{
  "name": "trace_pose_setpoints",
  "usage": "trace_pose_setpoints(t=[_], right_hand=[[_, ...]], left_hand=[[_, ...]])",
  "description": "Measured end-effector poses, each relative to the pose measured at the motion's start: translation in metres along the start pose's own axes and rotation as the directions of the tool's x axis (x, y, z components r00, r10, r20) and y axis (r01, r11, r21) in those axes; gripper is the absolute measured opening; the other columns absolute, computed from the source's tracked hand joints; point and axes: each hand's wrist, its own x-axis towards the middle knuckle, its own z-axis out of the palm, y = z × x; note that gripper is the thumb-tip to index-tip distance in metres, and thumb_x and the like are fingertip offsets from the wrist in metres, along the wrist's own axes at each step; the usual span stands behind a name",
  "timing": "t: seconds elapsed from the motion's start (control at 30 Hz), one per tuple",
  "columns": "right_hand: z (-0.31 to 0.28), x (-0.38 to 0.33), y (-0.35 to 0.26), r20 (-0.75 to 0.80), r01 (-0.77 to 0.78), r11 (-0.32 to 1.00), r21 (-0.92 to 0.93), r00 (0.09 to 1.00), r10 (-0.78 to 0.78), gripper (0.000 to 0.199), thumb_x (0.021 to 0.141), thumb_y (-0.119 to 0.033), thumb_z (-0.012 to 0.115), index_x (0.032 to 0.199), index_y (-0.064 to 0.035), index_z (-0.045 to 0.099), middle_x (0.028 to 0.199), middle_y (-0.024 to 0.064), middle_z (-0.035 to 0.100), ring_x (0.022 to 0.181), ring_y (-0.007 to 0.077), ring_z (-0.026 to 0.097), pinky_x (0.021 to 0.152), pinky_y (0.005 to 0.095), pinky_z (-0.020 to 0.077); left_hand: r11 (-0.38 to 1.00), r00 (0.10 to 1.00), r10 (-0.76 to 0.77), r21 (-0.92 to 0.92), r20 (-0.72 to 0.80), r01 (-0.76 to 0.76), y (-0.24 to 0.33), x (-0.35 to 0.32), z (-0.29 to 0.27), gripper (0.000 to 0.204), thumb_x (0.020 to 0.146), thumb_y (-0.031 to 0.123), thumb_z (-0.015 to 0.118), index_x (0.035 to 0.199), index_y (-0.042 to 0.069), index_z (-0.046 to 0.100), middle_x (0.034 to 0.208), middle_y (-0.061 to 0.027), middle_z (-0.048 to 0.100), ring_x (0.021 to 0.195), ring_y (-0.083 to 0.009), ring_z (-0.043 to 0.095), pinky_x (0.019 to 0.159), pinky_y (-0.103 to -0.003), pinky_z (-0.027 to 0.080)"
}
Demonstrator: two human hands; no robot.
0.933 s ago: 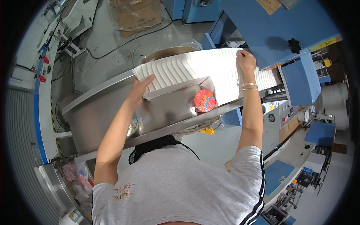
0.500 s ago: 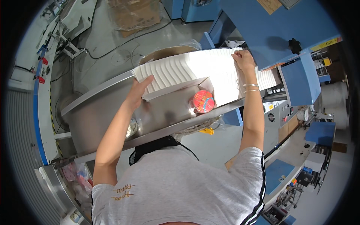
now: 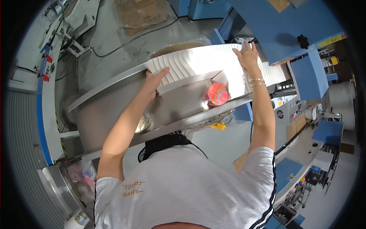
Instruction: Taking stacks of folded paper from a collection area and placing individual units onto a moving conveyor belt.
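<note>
A long row of white, thin pieces packed side by side (image 3: pixel 202 61) lies along the far side of the metal trough (image 3: pixel 110 103). At its left end is my left hand (image 3: pixel 155 81), thumb over the near edge and fingers closed around the end; some fingers are hidden. My right hand (image 3: pixel 249 59) rests on the row farther right, fingers spread, with bangles at the wrist. Just in front of the row stands a round, red-topped thing (image 3: pixel 218 94) of a kind I cannot make out. Beside my left forearm a shiny round thing (image 3: pixel 143 123) is partly hidden.
The trough's metal front rim (image 3: pixel 183 124) runs close to my body. A blue machine (image 3: pixel 282 34) with a black knob overhangs the row's right end. Behind the trough are a cardboard box (image 3: pixel 141 15) and a cable (image 3: pixel 129 44) on the floor.
The trough and row appear slightly farther right in view. My right hand's fingers, bunched together at the row's far edge before, are now spread. My left hand keeps its hold on the end.
</note>
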Motion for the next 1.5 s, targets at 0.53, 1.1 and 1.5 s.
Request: trace_pose_setpoints(t=[0.53, 1.1, 1.5], right_hand=[[-0.053, -0.089, -0.293, 0.375, -0.266, 0.948, 0.175, 0.908, 0.186, 0.067, 0.093, -0.059, 0.039, 0.098, -0.0012, 0.072, 0.100, 0.0212, 0.069, 0.099, 0.0391, 0.065, 0.086, 0.0452, 0.0506], [-0.060, -0.229, -0.430, 0.098, -0.088, 0.876, 0.474, 0.994, 0.047, 0.075, 0.069, -0.051, 0.077, 0.123, -0.0081, 0.048, 0.098, 0.0208, 0.059, 0.090, 0.0379, 0.061, 0.070, 0.0460, 0.0525], [-0.118, -0.098, -0.256, -0.563, 0.185, 0.894, 0.408, 0.822, 0.086, 0.084, 0.066, -0.036, 0.079, 0.133, -0.0032, 0.041, 0.114, 0.0232, 0.052, 0.098, 0.0394, 0.052, 0.086, 0.0450, 0.0468]], left_hand=[[0.978, 0.992, -0.113, 0.184, 0.060, 0.100, 0.042, -0.081, -0.240, 0.081, 0.084, 0.036, 0.073, 0.145, 0.003, 0.032, 0.140, -0.0110, 0.046, 0.125, -0.0242, 0.049, 0.098, -0.037, 0.043], [0.937, 0.969, -0.034, 0.345, 0.245, -0.055, 0.029, -0.039, -0.222, 0.092, 0.079, 0.037, 0.077, 0.145, 0.000, 0.027, 0.143, -0.0146, 0.043, 0.131, -0.0262, 0.040, 0.107, -0.035, 0.032], [0.938, 0.986, -0.081, 0.346, 0.146, 0.026, 0.035, -0.065, -0.220, 0.091, 0.079, 0.034, 0.076, 0.146, 0.000, 0.026, 0.144, -0.0152, 0.041, 0.134, -0.0268, 0.037, 0.109, -0.035, 0.030]])
